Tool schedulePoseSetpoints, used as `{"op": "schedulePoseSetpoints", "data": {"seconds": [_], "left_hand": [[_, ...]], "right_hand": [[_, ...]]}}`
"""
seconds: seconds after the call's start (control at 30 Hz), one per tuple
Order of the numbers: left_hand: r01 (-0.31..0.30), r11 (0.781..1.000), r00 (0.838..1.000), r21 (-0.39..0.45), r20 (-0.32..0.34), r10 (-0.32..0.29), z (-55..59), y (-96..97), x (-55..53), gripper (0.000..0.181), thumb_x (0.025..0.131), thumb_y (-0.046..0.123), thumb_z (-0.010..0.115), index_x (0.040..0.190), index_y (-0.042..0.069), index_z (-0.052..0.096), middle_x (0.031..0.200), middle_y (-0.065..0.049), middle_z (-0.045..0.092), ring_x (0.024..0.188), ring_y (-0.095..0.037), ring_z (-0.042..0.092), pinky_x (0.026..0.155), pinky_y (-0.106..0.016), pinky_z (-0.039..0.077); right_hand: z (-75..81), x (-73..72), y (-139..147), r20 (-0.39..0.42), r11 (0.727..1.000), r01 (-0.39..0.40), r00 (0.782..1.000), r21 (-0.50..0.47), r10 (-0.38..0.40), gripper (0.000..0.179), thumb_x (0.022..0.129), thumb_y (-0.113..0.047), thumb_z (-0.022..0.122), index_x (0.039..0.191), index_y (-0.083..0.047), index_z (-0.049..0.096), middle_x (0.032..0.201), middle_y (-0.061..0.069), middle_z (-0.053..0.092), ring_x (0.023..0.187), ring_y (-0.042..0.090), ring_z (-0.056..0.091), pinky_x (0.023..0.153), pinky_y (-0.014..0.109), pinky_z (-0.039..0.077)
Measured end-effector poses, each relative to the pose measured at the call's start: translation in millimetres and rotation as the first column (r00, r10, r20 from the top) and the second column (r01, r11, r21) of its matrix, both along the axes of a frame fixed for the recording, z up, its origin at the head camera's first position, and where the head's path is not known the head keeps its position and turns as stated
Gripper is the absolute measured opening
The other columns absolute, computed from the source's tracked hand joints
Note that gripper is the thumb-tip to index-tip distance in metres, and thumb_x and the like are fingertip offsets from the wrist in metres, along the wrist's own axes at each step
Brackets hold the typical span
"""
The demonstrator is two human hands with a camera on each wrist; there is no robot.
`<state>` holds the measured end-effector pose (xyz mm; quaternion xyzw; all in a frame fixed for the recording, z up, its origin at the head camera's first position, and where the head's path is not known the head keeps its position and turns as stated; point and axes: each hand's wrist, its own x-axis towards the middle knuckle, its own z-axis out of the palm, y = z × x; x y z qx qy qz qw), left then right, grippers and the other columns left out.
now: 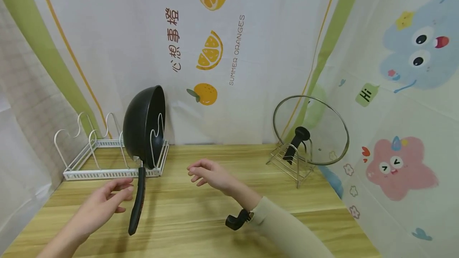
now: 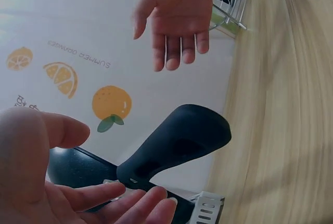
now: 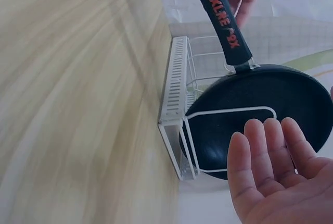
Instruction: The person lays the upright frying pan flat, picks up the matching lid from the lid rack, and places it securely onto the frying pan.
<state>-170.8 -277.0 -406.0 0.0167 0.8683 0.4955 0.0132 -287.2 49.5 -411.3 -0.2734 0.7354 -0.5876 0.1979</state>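
A black wok [image 1: 138, 126] stands on edge in a white wire rack [image 1: 107, 174] at the left of the table. Its long black handle [image 1: 138, 202] points toward the front, and red lettering shows on it in the right wrist view. My left hand [image 1: 100, 206] is just left of that handle, fingers loosely bent around nothing; no contact is apparent. Farther right, my right hand [image 1: 208, 174] hovers over the table with relaxed fingers and holds nothing. In the right wrist view, the right hand [image 3: 281, 166] appears in front of the wok's inside [image 3: 250, 114].
A glass lid [image 1: 322, 130] with a black knob [image 1: 295, 142] leans in a small wire stand [image 1: 297, 170] at the right rear. The wooden table [image 1: 201, 218] ends at a printed curtain [image 1: 143, 31] behind. A black wrist camera [image 1: 236, 220] sits on the right wrist.
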Motion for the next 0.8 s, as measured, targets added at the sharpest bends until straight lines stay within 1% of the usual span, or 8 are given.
{"op": "schedulePoseSetpoints", "data": {"seconds": [0.1,0.2,0.33,0.43,0.5,0.57,0.7,0.8], "left_hand": [[0.010,0.998,0.996,0.061,0.088,-0.016,0.5,1.1,-2.2,0.066,0.118,0.036,0.049,0.162,-0.012,0.036,0.152,-0.032,0.056,0.114,-0.013,0.072,0.085,-0.030,0.066],[0.009,0.994,0.985,0.112,0.172,-0.028,-0.6,4.0,-4.6,0.071,0.118,0.039,0.047,0.163,-0.014,0.033,0.154,-0.032,0.056,0.121,-0.025,0.071,0.087,-0.033,0.067],[-0.004,0.983,0.968,0.185,0.247,-0.042,-3.9,10.1,-6.1,0.074,0.118,0.041,0.045,0.163,-0.016,0.029,0.144,-0.026,0.064,0.116,-0.023,0.073,0.086,-0.036,0.067],[-0.005,0.961,0.958,0.277,0.278,-0.076,-9.3,12.9,-5.4,0.073,0.118,0.040,0.045,0.161,-0.017,0.027,0.134,-0.017,0.069,0.107,-0.019,0.077,0.085,-0.038,0.068],[0.002,0.935,0.949,0.356,0.293,-0.114,-14.8,13.2,-4.7,0.068,0.118,0.039,0.045,0.156,-0.016,0.030,0.128,-0.011,0.070,0.104,-0.018,0.079,0.085,-0.040,0.069],[0.018,0.902,0.939,0.432,0.302,-0.164,-21.1,11.9,-4.2,0.058,0.118,0.037,0.045,0.149,-0.012,0.040,0.121,-0.004,0.071,0.103,-0.017,0.079,0.087,-0.041,0.069],[0.033,0.810,0.909,0.586,0.320,-0.268,-33.5,8.6,-4.1,0.033,0.118,0.033,0.045,0.129,0.007,0.063,0.113,-0.001,0.072,0.101,-0.017,0.079,0.089,-0.041,0.069],[0.037,0.739,0.882,0.673,0.325,-0.341,-41.6,8.2,-5.0,0.028,0.118,0.031,0.044,0.118,0.019,0.070,0.110,-0.001,0.074,0.099,-0.016,0.079,0.091,-0.041,0.068]], "right_hand": [[-4.0,-0.3,-9.2,0.028,1.000,-0.005,1.000,-0.023,0.006,0.042,0.112,-0.029,0.056,0.139,0.003,0.066,0.138,0.022,0.070,0.103,0.013,0.071,0.092,0.031,0.064],[-9.3,-1.5,-18.8,0.069,0.999,-0.002,0.998,-0.049,0.005,0.043,0.113,-0.028,0.057,0.140,0.003,0.066,0.137,0.025,0.069,0.103,0.014,0.072,0.092,0.032,0.064],[-14.8,-3.8,-32.9,0.132,0.996,0.012,0.991,-0.084,0.000,0.042,0.112,-0.030,0.061,0.140,0.001,0.068,0.137,0.026,0.070,0.104,0.018,0.073,0.093,0.035,0.065],[-15.4,-4.4,-45.3,0.176,0.995,0.012,0.984,-0.098,0.005,0.044,0.111,-0.031,0.063,0.141,0.001,0.068,0.141,0.029,0.067,0.105,0.018,0.074,0.094,0.037,0.066],[-16.0,-4.7,-53.8,0.199,0.995,0.013,0.980,-0.102,0.008,0.047,0.111,-0.032,0.062,0.142,0.003,0.066,0.143,0.031,0.066,0.107,0.020,0.075,0.096,0.038,0.066],[-17.5,-5.4,-61.8,0.219,0.995,0.016,0.976,-0.103,0.007,0.050,0.111,-0.031,0.060,0.144,0.006,0.063,0.144,0.032,0.066,0.110,0.023,0.076,0.096,0.039,0.066],[-21.9,-6.3,-75.8,0.265,0.993,0.029,0.964,-0.115,0.002,0.050,0.112,-0.029,0.059,0.145,0.008,0.062,0.145,0.033,0.065,0.121,0.037,0.075,0.097,0.041,0.066],[-25.5,-5.5,-84.2,0.287,0.993,0.033,0.958,-0.117,0.002,0.048,0.112,-0.028,0.058,0.145,0.007,0.063,0.145,0.032,0.065,0.129,0.045,0.071,0.101,0.045,0.065]]}}
